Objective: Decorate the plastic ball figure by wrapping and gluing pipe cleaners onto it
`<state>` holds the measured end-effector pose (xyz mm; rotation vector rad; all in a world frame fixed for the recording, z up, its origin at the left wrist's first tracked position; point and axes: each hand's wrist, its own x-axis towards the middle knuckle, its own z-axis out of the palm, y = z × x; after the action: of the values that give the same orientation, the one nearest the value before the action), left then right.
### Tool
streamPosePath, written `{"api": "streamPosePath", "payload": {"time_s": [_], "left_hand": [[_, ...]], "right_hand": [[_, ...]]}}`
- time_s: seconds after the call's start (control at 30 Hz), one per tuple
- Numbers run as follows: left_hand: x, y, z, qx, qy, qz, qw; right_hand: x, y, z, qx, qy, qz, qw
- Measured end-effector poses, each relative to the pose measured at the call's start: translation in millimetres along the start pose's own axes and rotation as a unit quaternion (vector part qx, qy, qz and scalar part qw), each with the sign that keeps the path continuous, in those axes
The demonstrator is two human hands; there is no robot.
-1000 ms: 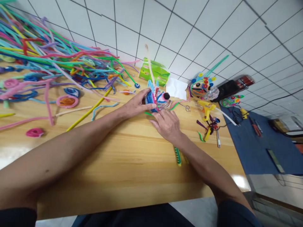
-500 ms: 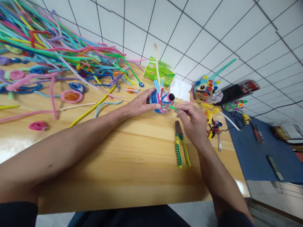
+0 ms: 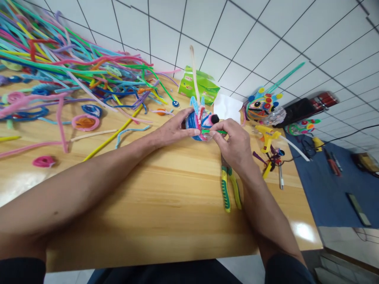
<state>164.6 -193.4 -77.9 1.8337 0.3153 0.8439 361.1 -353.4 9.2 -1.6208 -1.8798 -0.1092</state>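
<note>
Holds the colourful craft figure (image 3: 193, 123) in the left hand (image 3: 171, 129), far and central on the wooden table (image 3: 154, 205); pinches a green strip (image 3: 205, 131) in the right hand (image 3: 235, 142) at its near right side, beyond the pliers (image 3: 225, 191).

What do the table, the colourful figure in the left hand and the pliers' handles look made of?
Table: wood or wood-look laminate, glossy, with long grain lines and bright reflections.
Colourful figure: fuzzy, matte strands, probably chenille stems; a shinier part below may be clear plastic.
Pliers' handles: probably plastic or rubber, judging by the striped yellow-and-green grips.
</note>
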Motion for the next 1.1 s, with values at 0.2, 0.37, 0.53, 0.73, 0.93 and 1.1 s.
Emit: {"api": "streamPosePath", "payload": {"time_s": [0.2, 0.37, 0.53, 0.73, 0.93, 1.1], "left_hand": [[0.8, 0.4, -0.2, -0.041, -0.026, -0.003, 0.999], [0.9, 1.1, 0.0, -0.022, -0.020, -0.009, 1.000], [0.7, 0.1, 0.3, -0.031, -0.025, -0.006, 0.999], [1.0, -1.6, 0.1, -0.020, -0.016, 0.003, 1.000], [0.5, 0.3, -0.1, -0.040, -0.025, -0.014, 0.999], [-0.2, 3.2, 0.1, -0.041, -0.026, -0.020, 0.999]], "right_hand": [[-1.6, 6.2, 4.0, -0.028, 0.006, -0.023, 0.999], [-2.4, 8.7, 3.6, -0.037, 0.005, -0.017, 0.999], [-2.4, 7.8, 5.5, -0.048, 0.002, -0.018, 0.999], [-3.1, 5.7, 4.9, -0.054, -0.005, -0.018, 0.998], [-3.2, 5.5, 6.3, -0.061, 0.008, -0.024, 0.998], [-4.0, 5.0, 7.0, -0.070, 0.002, -0.016, 0.997]]}}
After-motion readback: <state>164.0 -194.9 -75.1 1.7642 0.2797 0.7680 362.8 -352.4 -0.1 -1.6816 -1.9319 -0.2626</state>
